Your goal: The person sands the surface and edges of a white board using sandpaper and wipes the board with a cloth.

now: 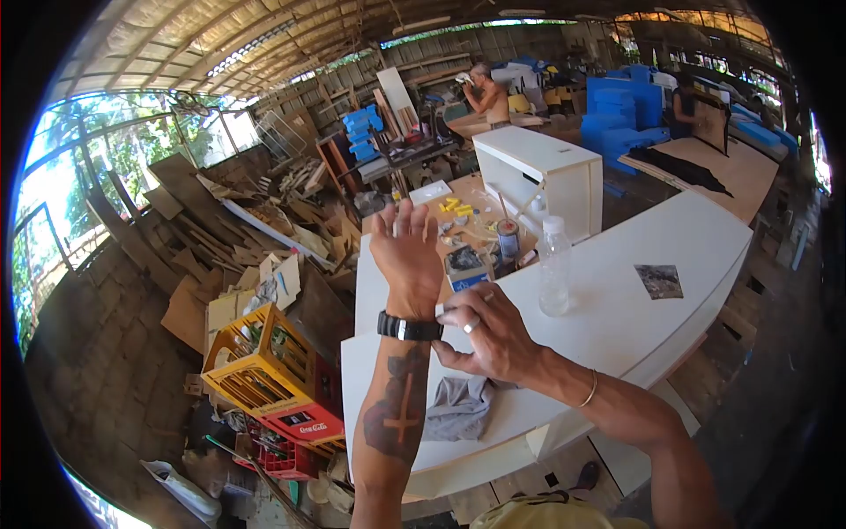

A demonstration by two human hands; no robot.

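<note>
Raised in front of me, my left hand is empty, its palm side showing and its fingers loosely apart. Around that wrist is a black wristwatch. The fingers of my right hand close on the watch's right side; a ring is on one finger. Below both hands, a grey cloth lies crumpled on a white curved panel. To the right of my hands a clear plastic bottle stands upright. A dark piece of sandpaper lies flat farther right.
Behind the panel are a blue-labelled can, a smaller tin with a stick in it, and a white cabinet box. Yellow and red crates and scrap wood stand left. Two other people work farther back.
</note>
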